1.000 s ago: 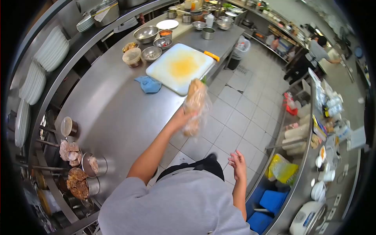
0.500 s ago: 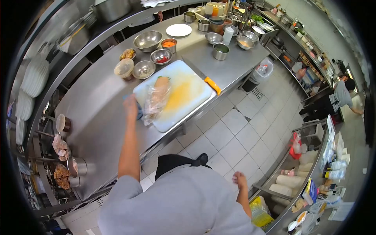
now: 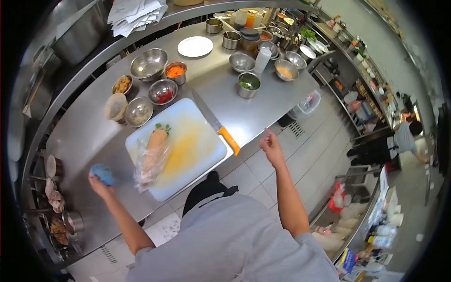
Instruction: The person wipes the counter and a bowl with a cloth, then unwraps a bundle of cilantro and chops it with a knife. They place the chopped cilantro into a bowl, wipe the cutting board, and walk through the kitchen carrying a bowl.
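My left hand (image 3: pixel 97 185) is closed on a bunched blue cloth (image 3: pixel 103 174) at the steel counter, left of the white cutting board (image 3: pixel 202 155). On the board lies a pale, orange-tinged roll (image 3: pixel 157 143), partly covered in clear plastic wrap (image 3: pixel 144 175), with green leaves poking out at its far end. A yellow-orange stain marks the board beside it. Along the board's right edge rests a long knife (image 3: pixel 229 140) with an orange handle. My right hand (image 3: pixel 273 149) hangs in the air off the counter's near edge, fingers loosely apart, holding nothing.
Behind the board stand metal bowls, one with red pieces (image 3: pixel 162 92), and a pot of orange pieces (image 3: pixel 176 73). A white plate (image 3: pixel 195 47), a squeeze bottle (image 3: pixel 262 60) and a metal pot with greens (image 3: pixel 248 84) stand farther off. Another person (image 3: pixel 404 138) works at the far right.
My left hand has carried the blue cloth leftward, away from the board. My right hand has risen from low beside my body toward the counter edge. The view has shifted.
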`<state>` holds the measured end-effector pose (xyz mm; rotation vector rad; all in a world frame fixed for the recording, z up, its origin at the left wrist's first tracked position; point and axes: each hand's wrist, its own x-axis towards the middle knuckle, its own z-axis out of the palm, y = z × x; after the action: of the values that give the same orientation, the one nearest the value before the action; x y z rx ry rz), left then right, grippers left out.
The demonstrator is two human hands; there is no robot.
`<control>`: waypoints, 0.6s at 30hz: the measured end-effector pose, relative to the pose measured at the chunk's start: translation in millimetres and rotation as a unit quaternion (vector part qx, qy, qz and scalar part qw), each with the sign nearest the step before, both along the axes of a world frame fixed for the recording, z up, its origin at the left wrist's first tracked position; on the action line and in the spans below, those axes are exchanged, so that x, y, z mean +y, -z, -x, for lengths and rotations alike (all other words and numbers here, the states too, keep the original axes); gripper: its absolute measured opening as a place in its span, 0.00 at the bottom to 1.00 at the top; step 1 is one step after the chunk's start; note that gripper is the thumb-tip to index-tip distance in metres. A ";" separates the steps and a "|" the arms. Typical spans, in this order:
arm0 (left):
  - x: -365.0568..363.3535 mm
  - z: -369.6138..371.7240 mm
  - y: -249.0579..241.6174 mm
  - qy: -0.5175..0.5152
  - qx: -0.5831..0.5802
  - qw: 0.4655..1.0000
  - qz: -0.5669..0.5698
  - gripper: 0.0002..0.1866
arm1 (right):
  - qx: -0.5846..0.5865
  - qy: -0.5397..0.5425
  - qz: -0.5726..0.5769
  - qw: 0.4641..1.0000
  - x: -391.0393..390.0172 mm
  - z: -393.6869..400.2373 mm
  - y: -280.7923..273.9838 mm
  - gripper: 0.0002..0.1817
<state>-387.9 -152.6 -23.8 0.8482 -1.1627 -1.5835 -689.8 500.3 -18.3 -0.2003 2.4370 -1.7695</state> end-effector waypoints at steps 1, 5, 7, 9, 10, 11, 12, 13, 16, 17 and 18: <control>7.2 6.6 -24.0 0.029 0.037 0.999 -0.002 0.25 | 0.033 -0.039 -0.045 0.998 -3.8 17.0 1.2 0.29; 85.9 94.2 -130.5 0.071 0.068 0.994 0.046 0.28 | -0.005 -0.187 -0.228 0.955 -63.9 40.7 -21.7 0.37; 123.6 144.1 -151.8 0.143 0.059 0.985 0.074 0.28 | 0.076 -0.252 -0.275 0.925 -94.6 46.6 13.3 0.42; 163.7 187.0 -156.9 0.195 0.002 0.976 0.095 0.27 | 0.006 -0.269 -0.343 0.900 -124.8 54.6 6.8 0.46; 188.1 207.6 -158.5 0.191 -0.044 0.975 0.105 0.27 | -0.003 -0.270 -0.365 0.891 -132.7 58.6 5.3 0.47; 212.5 228.6 -158.1 0.186 -0.090 0.972 0.112 0.26 | -0.010 -0.271 -0.387 0.881 -136.7 64.6 4.6 0.48; 235.3 246.6 -153.2 0.190 -0.090 0.970 0.121 0.26 | -0.026 -0.268 -0.367 0.890 -132.9 73.3 5.6 0.48; 254.6 260.5 -143.7 0.193 -0.091 0.969 0.127 0.25 | -0.039 -0.257 -0.295 0.919 -121.0 87.7 27.6 0.45; 288.1 295.7 -71.8 0.149 -0.406 0.766 0.475 0.26 | -0.048 -0.312 -0.280 0.907 -78.1 125.8 5.2 0.37; 306.0 308.7 -45.0 0.150 -0.461 0.741 0.464 0.28 | -0.018 -0.321 -0.257 0.911 -58.3 135.6 1.8 0.35; 323.0 320.3 -20.8 0.151 -0.512 0.716 0.450 0.30 | -0.052 -0.325 -0.255 0.909 -42.4 144.2 -15.7 0.34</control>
<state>-708.2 170.5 -3.0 0.8383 -2.6644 -0.4120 -834.0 457.9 -2.6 -0.7314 2.2692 -0.8212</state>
